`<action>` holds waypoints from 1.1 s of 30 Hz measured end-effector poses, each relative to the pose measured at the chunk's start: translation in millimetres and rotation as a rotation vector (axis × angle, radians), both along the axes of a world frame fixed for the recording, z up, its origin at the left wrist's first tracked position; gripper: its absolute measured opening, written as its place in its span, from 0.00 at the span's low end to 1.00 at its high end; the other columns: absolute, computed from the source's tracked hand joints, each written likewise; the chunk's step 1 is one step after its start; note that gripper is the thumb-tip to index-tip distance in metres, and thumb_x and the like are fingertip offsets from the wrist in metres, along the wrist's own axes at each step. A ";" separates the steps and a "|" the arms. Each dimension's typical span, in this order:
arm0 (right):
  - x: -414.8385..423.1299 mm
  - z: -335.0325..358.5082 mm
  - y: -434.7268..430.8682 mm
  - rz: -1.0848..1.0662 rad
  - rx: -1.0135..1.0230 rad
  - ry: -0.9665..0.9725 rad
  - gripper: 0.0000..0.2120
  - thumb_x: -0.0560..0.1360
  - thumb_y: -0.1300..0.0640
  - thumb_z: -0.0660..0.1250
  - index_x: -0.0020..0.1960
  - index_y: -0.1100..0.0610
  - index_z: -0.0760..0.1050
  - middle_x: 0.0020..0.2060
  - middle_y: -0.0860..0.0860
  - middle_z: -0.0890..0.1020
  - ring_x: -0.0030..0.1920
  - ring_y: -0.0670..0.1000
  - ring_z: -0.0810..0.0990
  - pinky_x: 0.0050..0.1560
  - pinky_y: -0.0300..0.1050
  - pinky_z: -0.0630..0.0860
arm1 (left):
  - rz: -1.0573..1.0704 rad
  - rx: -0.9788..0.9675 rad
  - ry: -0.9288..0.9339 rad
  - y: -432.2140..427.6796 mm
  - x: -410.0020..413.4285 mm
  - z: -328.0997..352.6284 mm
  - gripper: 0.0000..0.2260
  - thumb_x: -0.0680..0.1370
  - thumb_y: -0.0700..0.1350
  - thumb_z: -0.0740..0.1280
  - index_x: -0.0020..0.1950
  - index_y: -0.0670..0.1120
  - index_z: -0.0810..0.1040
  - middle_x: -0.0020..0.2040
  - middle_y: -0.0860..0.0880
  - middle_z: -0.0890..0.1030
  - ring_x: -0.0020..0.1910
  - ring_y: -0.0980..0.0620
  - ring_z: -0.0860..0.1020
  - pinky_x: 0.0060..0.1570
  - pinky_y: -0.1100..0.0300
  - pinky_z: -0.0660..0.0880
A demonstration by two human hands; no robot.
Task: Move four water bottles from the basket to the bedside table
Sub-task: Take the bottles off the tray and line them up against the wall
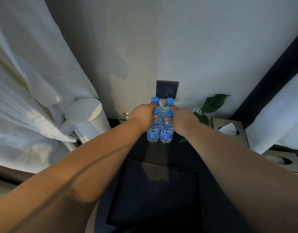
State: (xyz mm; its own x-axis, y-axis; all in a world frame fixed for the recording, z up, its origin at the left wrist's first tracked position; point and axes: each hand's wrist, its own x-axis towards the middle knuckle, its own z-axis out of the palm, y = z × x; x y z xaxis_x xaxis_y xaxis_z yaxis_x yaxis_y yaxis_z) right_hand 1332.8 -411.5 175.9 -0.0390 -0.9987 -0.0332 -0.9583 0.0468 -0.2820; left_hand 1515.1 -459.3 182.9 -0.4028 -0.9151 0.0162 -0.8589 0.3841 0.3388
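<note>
Nearest me, at 6 o'clock, a dark square tray (153, 195) is sitting under my forearms; I cannot tell whether it is the basket. Just past it the counter (183, 153) is beginning, dark and narrow, running up to the wall.

In the middle of it the four bottles (166, 134) are standing in a tight square, touching one another. Their bases are looking down on the counter or just off it; I cannot tell which. My left hand (142, 116) is gripping the pair at 9 o'clock by the necks. My right hand (181, 117) is gripping the pair at 3 o'clock the same way, fingers curled below the blue caps.

I am judging them full: fairly heavy, with thin clear walls that are giving under a squeeze and smooth, slippery sides. The neck under the cap is the stiff part, so I am wanting the hold there. Being tall and narrow, they are likely tipping at any nudge.

For room, a glass (124, 117) is standing at 10 o'clock, near my left hand, with a white cylinder (87, 115) beyond it at 9. Plant leaves (212, 105) are crowding in at 2 o'clock and a tissue box (228, 130) at 3. A socket (167, 89) is sitting on the wall at 12, just behind the caps. Bare counter is lying only toward 6, so I am judging up and back as the free way out.
</note>
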 end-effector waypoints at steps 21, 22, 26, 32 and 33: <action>2.4 -4.7 -4.7 -0.052 -0.021 -0.062 0.16 0.83 0.47 0.63 0.67 0.51 0.68 0.45 0.51 0.80 0.42 0.50 0.79 0.39 0.47 0.76 | 0.023 0.011 0.006 -1.9 -0.4 2.5 0.12 0.79 0.48 0.69 0.61 0.47 0.77 0.52 0.45 0.82 0.47 0.46 0.79 0.45 0.55 0.73; 2.3 -2.9 -4.7 -0.045 -0.015 -0.057 0.17 0.82 0.46 0.64 0.67 0.52 0.68 0.46 0.51 0.80 0.43 0.51 0.79 0.41 0.48 0.77 | 0.022 0.013 0.006 -1.9 -0.2 2.7 0.12 0.79 0.49 0.69 0.61 0.48 0.77 0.52 0.45 0.82 0.47 0.46 0.79 0.45 0.55 0.73; 4.9 2.3 -1.8 -0.042 0.004 -0.023 0.20 0.82 0.45 0.64 0.69 0.53 0.67 0.47 0.52 0.80 0.43 0.52 0.79 0.41 0.48 0.78 | 0.014 0.025 -0.018 -2.7 -0.2 4.8 0.11 0.80 0.49 0.68 0.61 0.48 0.76 0.52 0.46 0.82 0.47 0.46 0.79 0.46 0.54 0.74; 3.5 10.6 3.6 -0.024 0.060 -0.030 0.21 0.81 0.45 0.65 0.69 0.53 0.67 0.49 0.52 0.80 0.46 0.53 0.80 0.46 0.51 0.80 | 0.010 0.052 -0.086 0.5 -2.3 11.7 0.13 0.80 0.48 0.66 0.63 0.47 0.75 0.52 0.45 0.81 0.47 0.46 0.79 0.46 0.53 0.75; 3.1 12.1 5.3 -0.028 0.065 -0.038 0.22 0.81 0.45 0.66 0.71 0.52 0.67 0.51 0.52 0.81 0.47 0.53 0.80 0.46 0.51 0.80 | 0.020 0.047 -0.075 2.3 -1.2 12.4 0.13 0.80 0.48 0.67 0.63 0.46 0.75 0.53 0.45 0.81 0.46 0.47 0.78 0.44 0.54 0.74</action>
